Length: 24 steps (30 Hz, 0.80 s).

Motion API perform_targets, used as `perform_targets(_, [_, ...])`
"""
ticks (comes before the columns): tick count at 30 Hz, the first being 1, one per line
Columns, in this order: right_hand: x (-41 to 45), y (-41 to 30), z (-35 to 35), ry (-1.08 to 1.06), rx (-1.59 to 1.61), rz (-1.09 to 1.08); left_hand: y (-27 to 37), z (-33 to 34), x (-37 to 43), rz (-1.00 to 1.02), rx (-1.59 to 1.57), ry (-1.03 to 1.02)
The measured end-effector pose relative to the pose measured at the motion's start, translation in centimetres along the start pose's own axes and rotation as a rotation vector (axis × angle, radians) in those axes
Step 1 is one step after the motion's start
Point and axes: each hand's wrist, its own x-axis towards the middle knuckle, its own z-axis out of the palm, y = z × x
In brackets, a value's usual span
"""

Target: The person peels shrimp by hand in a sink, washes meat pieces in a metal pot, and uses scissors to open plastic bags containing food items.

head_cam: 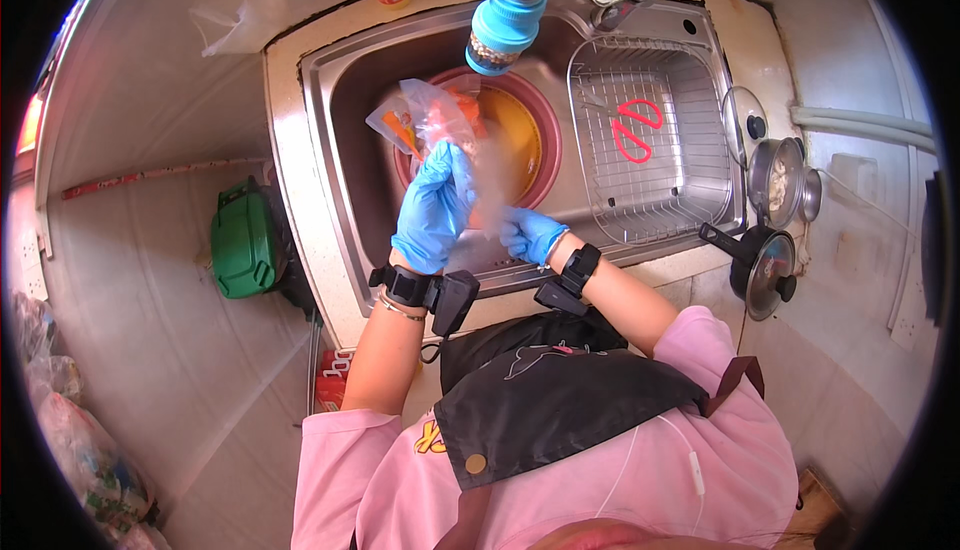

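Both my hands wear blue disposable gloves. Pinched in my left hand (435, 208) is a clear plastic bag (424, 103) with orange and red printing. My right hand (531, 236) is lower and to the right, its fingers curled at the lower end of a blurred, whitish part of the bag. What the bag contains is hard to make out. Below it, a pink basin (553, 156) sits in the left bowl of a stainless steel sink (360, 69). Inside the basin is something round and yellow (517, 126), partly covered by the bag.
Scissors with red handles (632, 141) lie in a wire drying rack (600, 208) over the right bowl. A blue faucet filter (504, 28) hangs above the basin. Pots (761, 268) with handles line the right edge. A green bin (241, 242) is at left.
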Motion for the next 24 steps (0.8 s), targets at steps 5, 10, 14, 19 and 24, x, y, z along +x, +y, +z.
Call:
perform_targets(5, [-3.1, -1.5, 2.5, -0.224, 0.095, -0.11, 2.9, -1.9, 1.9, 0.273, 0.672, 0.077])
perform_targets(10, [-4.4, -1.8, 3.0, -0.338, 0.029, -0.23, 3.1, -7.4, 3.4, 0.102, 0.806, 0.27])
perform_targets(14, [-5.5, -1.2, 3.9, -0.456, 0.129, -0.226, 1.1, -12.6, 3.3, 0.041, 0.699, 0.34])
perform_targets(19, [-6.3, -1.5, 5.1, -0.513, 0.214, -0.22, -2.8, -8.4, 3.2, -0.274, 0.211, 0.122])
perform_targets(24, [-6.1, -1.2, 6.1, -0.69, 0.438, -0.106, -3.6, -10.8, 4.9, -0.096, 0.561, 0.075])
